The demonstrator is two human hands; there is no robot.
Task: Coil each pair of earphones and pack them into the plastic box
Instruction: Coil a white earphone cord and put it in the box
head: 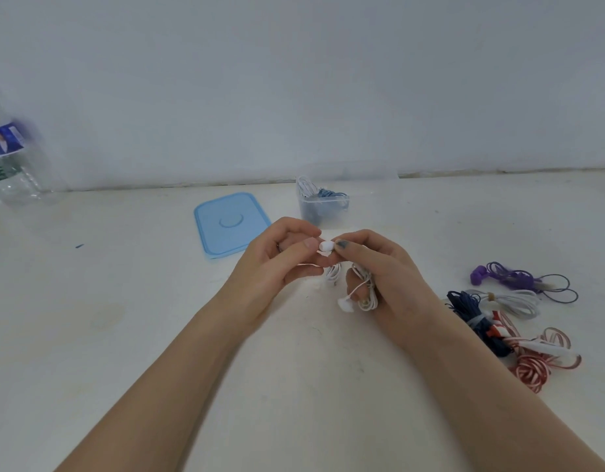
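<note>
Coiling the white earphones [362, 287] over the tabletop [124, 318], just in front of the plastic box [323, 207].

My right hand [382, 267] curls round the wound loops while its fingers [341, 245] and my left hand [277, 260] pinch one earbud [325, 246] between them; the other bud dangles below. To do this well, I judge I should keep the loops even and snug, tuck the loose buds in, then drop the bundle beside the coils already boxed. The bottle [11, 165] label is too blurred to read.

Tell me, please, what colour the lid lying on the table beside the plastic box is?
The lid is light blue, seen in the head view.
</note>
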